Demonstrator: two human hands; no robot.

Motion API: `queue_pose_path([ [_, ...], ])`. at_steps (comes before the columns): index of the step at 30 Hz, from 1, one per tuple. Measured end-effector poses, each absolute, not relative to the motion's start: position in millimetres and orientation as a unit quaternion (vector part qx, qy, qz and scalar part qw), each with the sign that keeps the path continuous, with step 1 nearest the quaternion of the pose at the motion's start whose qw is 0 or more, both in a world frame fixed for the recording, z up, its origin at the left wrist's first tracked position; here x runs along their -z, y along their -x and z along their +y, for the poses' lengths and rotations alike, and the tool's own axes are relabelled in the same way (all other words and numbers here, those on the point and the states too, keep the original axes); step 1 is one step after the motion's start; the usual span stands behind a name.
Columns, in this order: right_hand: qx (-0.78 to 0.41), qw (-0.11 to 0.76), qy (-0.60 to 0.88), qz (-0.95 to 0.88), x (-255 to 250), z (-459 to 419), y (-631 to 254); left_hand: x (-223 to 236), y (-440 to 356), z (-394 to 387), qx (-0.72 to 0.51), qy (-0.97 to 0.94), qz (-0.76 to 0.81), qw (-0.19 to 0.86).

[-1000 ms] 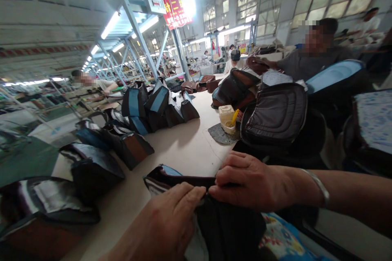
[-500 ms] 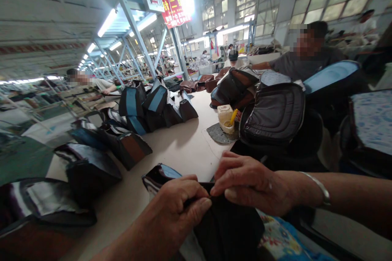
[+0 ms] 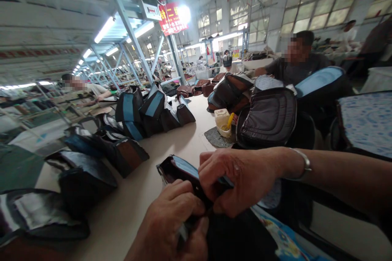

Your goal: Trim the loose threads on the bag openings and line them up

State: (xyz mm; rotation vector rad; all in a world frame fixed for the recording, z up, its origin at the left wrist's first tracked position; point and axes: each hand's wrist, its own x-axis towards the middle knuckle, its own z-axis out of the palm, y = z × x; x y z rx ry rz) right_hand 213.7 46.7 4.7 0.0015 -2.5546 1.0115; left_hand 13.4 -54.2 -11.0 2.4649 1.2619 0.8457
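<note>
In front of me is an unfinished black bag [image 3: 241, 234], with a light blue panel along its opening. My left hand [image 3: 174, 218] pinches its edge between thumb and curled fingers. Close against it, my right hand [image 3: 235, 181] is also closed on the edge, knuckles raised and a silver bangle on the wrist. The fingertips of both hands nearly meet, and the fold of material between them is mostly hidden. Below the right forearm shows a blue flowered cloth [image 3: 284, 232].
Several unfinished bags [image 3: 127, 151] line the left of the pale table [image 3: 165, 149]. A cut plastic jug [image 3: 221, 119] with a yellow handle in it stands on a grey pad [image 3: 216, 138]. More bag pieces [image 3: 266, 116] are stacked at right; a co-worker [image 3: 300, 59] sits behind them.
My right hand has curled and turned over the bag's edge, with its fingers now tucked down. The bag's opening has swung rightward and shows more blue. The camera view has shifted slightly.
</note>
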Motion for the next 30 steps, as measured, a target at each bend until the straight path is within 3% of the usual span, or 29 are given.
queue_pose_path([
  [5,-0.321,0.266,0.03,-0.909,-14,44,-209,-3,2,-45,-0.277,-0.826,0.457,0.179],
  [10,-0.464,0.182,-0.036,-0.866,-12,80,-184,-13,37,-47,-0.3,-0.77,0.482,0.29],
  [15,-0.408,0.196,-0.131,-0.882,15,86,-141,-18,67,-65,-0.313,-0.732,0.499,0.343],
  [23,-0.432,0.179,-0.115,-0.876,16,62,-125,-46,67,-91,-0.231,-0.68,0.571,0.397],
  [30,-0.441,0.186,-0.098,-0.873,17,54,-132,-32,43,-90,-0.239,-0.67,0.55,0.439],
])
